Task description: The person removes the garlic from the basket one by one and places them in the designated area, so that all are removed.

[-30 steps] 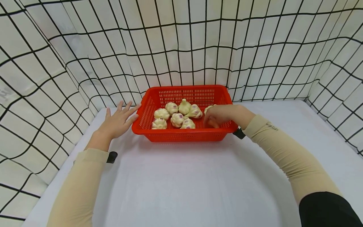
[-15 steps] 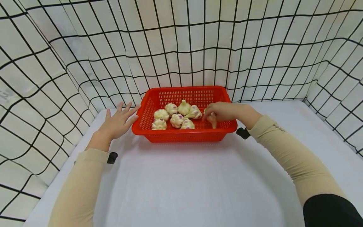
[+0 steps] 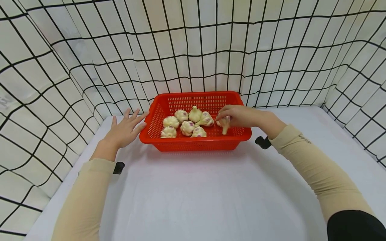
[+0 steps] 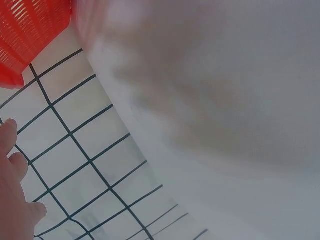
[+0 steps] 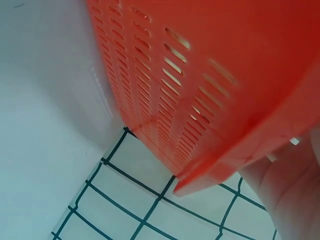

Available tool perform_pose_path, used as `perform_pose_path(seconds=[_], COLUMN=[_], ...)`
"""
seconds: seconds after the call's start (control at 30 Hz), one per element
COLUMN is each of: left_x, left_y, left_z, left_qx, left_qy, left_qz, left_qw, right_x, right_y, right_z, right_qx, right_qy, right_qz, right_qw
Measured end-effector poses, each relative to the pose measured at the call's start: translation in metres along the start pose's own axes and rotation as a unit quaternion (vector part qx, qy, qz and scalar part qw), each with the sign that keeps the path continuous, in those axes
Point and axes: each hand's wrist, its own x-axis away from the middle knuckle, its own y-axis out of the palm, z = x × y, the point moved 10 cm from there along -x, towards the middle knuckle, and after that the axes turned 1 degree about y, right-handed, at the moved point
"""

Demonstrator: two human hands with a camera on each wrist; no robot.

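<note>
A red perforated plastic basket [image 3: 193, 145] stands on the white table with several garlic bulbs [image 3: 187, 128] in its left and middle part. Over the basket's right end, my right hand [image 3: 238, 116] grips a garlic bulb [image 3: 225, 126] whose stalk points down toward the front. My left hand [image 3: 125, 130] is spread with straight fingers beside the basket's left end, its fingertips at or close to the rim. In the right wrist view, the basket's wall [image 5: 165, 90] hides most of the right hand [image 5: 295, 185]. Only the left hand's fingers [image 4: 19, 165] show in the left wrist view.
A black grid net [image 3: 193, 57] hangs before white walls at the back and both sides, close behind the basket. The white tabletop [image 3: 193, 190] stretches in front of the basket.
My right hand has risen slightly from the basket's right end, bringing up a garlic bulb whose stalk has come into view. The left hand stays beside the basket.
</note>
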Motion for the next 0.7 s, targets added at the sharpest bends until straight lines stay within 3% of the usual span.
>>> perform_pose_path(seconds=[0.13, 0.33, 0.5, 0.7], left_x=[0.001, 0.001, 0.001, 0.000], left_y=[0.000, -0.001, 0.001, 0.001], left_z=[-0.002, -0.002, -0.001, -0.001], left_qx=[0.003, 0.003, 0.004, 0.007], left_qy=[-0.003, -0.002, -0.002, 0.002], left_qz=[0.000, 0.002, -0.001, 0.000], left_qw=[1.0000, 1.0000, 1.0000, 1.0000], right_x=[0.004, 0.011, 0.017, 0.028], right_y=[-0.006, -0.015, -0.018, -0.026], right_z=[-0.006, -0.009, -0.005, -0.002], right_qx=[0.019, 0.030, 0.023, 0.000], right_qy=[-0.018, -0.014, -0.004, -0.006], right_qz=[0.026, 0.062, 0.086, 0.148], right_qw=[0.9993, 0.9975, 0.9960, 0.9890])
